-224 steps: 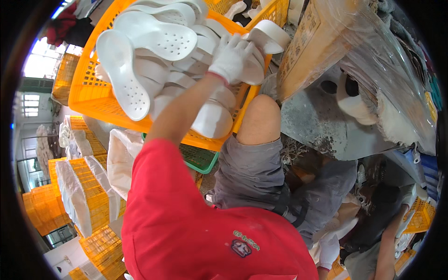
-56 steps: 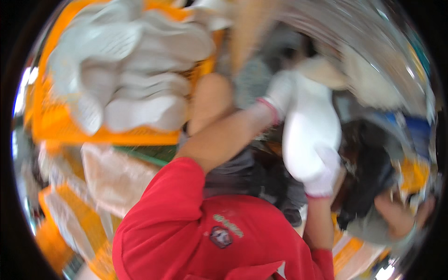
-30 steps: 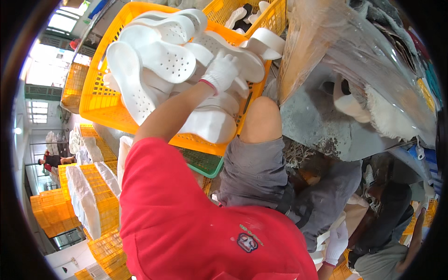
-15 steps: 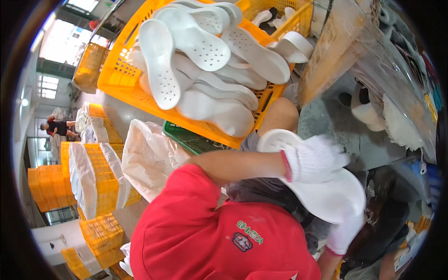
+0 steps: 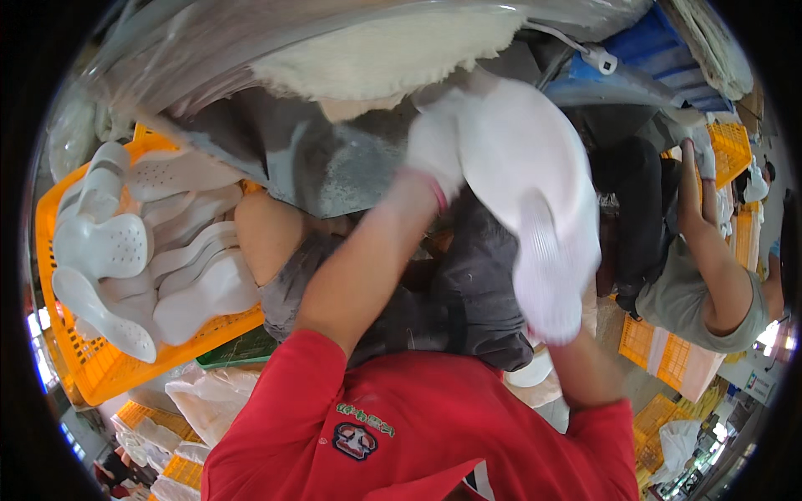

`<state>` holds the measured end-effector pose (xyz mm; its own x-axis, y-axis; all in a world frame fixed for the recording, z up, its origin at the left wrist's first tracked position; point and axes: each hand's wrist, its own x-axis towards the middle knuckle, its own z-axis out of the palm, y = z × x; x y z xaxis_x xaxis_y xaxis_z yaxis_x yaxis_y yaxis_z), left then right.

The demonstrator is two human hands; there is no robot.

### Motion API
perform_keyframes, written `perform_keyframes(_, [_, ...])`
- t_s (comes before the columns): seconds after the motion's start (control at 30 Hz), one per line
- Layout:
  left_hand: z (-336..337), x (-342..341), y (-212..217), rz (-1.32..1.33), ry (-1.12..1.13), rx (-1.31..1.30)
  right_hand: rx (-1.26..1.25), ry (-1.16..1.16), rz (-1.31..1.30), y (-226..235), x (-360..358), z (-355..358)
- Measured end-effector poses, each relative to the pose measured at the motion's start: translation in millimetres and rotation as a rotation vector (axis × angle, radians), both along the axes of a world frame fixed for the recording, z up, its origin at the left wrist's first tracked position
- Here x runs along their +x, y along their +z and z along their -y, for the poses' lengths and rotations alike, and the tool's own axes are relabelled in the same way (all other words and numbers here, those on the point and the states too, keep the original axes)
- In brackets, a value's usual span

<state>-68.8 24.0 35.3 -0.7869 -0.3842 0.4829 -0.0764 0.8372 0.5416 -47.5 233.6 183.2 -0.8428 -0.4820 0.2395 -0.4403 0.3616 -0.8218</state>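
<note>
Both my hands wear white knit gloves with red cuffs. Between them, above my thighs, is a large white shoe sole (image 5: 522,146), tilted and smeared by motion. My left hand (image 5: 434,146) grips its left edge, the fingertips partly hidden. Lower down, my right hand (image 5: 547,280) is closed around the sole's near right part. Farther left, an orange crate (image 5: 88,376) is piled with white soles (image 5: 100,246), some with small holes at one end.
A grey work surface (image 5: 351,167) lies ahead, with cream fleece (image 5: 393,54) and clear plastic sheeting above it. At the right sits a co-worker in a grey shirt (image 5: 697,296). A green crate (image 5: 238,349) and a white sack (image 5: 209,397) are near my left side.
My view has swung right, so the orange crate now lies at the left. The sole is now in front of me; my right hand is closed around its near part.
</note>
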Motion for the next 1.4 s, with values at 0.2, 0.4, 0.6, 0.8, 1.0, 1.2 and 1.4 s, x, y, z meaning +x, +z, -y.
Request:
perform_keyframes(0.2, [94, 21, -21, 0.422, 0.174, 0.714, 0.149, 0.300, -0.373, -27, -88, 91])
perform_keyframes(0.4, [58, 112, 44, 0.779, 0.571, 0.490, 0.211, 0.350, -0.282, -54, -115, 117])
perform_keyframes(0.6, [35, 112, 75, 0.455, 0.022, 0.913, 0.504, 0.514, -1.020, -50, -131, 150])
perform_keyframes(0.8, [-22, 49, 54, -0.139, 0.060, 1.623, 0.252, 0.308, 0.418, 13, -59, 77])
perform_keyframes(1.0, [-41, -11, 40, -0.027, 0.420, 1.332, 0.065, 0.007, 0.040, 9, -38, 36])
perform_keyframes(1.2, [45, -16, 2, 0.280, 0.218, 0.161, 0.004, -0.017, -0.232, -45, -71, 88])
perform_keyframes(1.4, [79, 91, 5, 0.663, 0.382, 0.389, 0.282, 0.173, -0.629, -73, -126, 131])
